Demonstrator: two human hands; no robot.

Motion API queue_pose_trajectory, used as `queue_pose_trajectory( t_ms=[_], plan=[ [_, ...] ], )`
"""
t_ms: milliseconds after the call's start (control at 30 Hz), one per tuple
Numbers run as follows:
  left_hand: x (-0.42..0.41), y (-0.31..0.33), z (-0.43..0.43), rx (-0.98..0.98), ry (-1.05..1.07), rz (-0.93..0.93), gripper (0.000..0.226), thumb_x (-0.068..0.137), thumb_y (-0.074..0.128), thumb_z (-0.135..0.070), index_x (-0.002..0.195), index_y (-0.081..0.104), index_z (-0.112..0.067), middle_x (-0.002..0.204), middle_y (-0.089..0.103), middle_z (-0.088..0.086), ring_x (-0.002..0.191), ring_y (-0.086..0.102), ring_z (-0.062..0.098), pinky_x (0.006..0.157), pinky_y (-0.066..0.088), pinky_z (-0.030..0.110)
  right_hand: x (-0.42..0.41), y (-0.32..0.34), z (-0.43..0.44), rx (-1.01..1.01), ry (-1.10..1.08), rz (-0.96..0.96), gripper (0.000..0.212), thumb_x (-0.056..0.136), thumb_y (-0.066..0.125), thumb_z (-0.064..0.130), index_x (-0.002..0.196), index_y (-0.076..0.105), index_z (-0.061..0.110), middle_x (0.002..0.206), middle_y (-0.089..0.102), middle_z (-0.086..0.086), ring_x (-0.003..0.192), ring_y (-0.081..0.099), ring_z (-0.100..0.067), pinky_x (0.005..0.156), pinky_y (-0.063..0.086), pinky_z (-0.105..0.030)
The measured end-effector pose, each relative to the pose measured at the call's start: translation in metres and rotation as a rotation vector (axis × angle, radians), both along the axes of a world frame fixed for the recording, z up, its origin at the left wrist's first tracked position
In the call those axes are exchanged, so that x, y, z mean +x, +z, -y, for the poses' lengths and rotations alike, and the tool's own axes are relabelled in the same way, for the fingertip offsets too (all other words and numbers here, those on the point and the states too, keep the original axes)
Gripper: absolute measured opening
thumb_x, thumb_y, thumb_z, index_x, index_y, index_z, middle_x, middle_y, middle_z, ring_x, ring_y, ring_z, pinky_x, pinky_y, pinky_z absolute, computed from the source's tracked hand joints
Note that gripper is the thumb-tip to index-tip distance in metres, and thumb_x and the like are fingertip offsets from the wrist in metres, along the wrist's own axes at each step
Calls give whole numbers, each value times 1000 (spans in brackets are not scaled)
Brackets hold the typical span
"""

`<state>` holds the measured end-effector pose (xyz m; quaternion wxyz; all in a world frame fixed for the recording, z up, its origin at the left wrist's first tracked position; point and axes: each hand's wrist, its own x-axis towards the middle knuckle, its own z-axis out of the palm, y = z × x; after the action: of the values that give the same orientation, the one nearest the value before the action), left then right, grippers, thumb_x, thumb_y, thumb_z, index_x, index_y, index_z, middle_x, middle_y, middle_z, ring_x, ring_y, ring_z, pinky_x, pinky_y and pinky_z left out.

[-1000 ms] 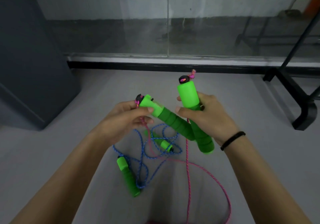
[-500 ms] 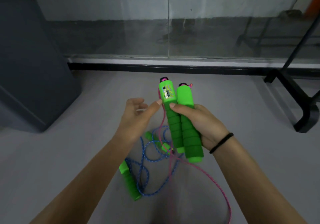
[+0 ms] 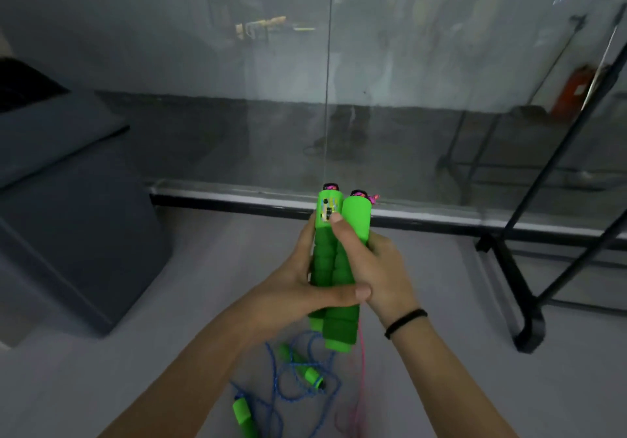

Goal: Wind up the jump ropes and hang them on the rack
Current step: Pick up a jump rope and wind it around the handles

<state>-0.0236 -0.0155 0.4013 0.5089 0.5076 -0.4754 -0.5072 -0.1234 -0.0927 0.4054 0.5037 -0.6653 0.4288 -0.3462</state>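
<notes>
Showing two bare hands closed together around a pair of green foam handles [image 3: 334, 268], which stand upright and side by side, touching along their length. The left hand [image 3: 298, 291] wraps the lower part of the pair, its thumb lying across the front of both handles. The right hand [image 3: 369, 268] grips from the right side, its thumb pressed on the upper part of the left handle, just below a small printed panel. A black band [image 3: 405, 323] circles the right wrist. From under the held handles a pink rope [image 3: 361, 380] drops to the grey floor [image 3: 101, 369]. A second jump rope, with a blue cord [image 3: 288, 393] lying in loose loops and two green handles, rests on the floor below the hands; one handle [image 3: 305, 368] lies within the loops, the other [image 3: 246, 419] nearer the bottom edge. A black metal rack [image 3: 519, 278] stands to the right, well apart from both ropes. A glass wall [image 3: 237, 98] rises behind.
</notes>
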Motion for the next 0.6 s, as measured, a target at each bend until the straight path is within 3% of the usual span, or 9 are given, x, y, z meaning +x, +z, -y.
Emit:
queue_pose_trajectory(
  t_ms=[100, 200, 267, 367, 467, 600],
  plan=[
    [6, 90, 1, -48, -14, 10, 105, 62, 72, 8, 137, 21, -46, 106, 68, -16, 99, 64, 3, 75, 52, 20, 2, 93, 1, -15, 22, 11, 49, 75, 61, 58, 59, 61, 12, 55, 62, 2, 56, 59, -10, 59, 45, -26],
    [9, 187, 1, -70, 43, 89, 114, 53, 73, 3, 141, 18, -44, 87, 66, -14, 81, 62, 4, 66, 50, 22, 0, 192, -1, -75, 95, 36, 43, 75, 66, 50, 53, 56, 15, 49, 51, 8, 50, 48, -6, 54, 39, -25],
    [5, 255, 0, -96, 98, 106, 111, 50, 71, -2, 140, 22, -44, 78, 64, -12, 74, 61, 7, 64, 50, 24, -2, 261, -1, -117, 145, -1, 47, 75, 64, 53, 63, 62, 8, 58, 62, -1, 57, 56, -11, 59, 44, -29],
    [0, 349, -5, -135, 173, 70, 99, 49, 71, -12, 135, 35, -42, 90, 68, -3, 83, 63, 12, 73, 52, 31, -3, 358, -2, -158, 196, -10, 49, 76, 60, 57, 78, 69, 9, 79, 73, -9, 75, 67, -17, 73, 52, -34],
    [-4, 434, -13, -156, 262, 69, 93, 47, 78, -24, 133, 45, -36, 107, 70, -6, 92, 65, 6, 77, 51, 25, -7, 437, 0, -176, 238, 16, 49, 76, 58, 59, 80, 71, 12, 80, 74, -7, 81, 70, -18, 81, 54, -39],
    [-12, 521, -20, -210, 353, 115, 92, 45, 83, -25, 130, 51, -28, 111, 70, -5, 94, 66, 3, 77, 52, 19, -12, 516, -2, -179, 192, 102, 50, 73, 60, 60, 68, 69, 11, 63, 69, 0, 62, 64, -11, 64, 49, -33]
  ],
)
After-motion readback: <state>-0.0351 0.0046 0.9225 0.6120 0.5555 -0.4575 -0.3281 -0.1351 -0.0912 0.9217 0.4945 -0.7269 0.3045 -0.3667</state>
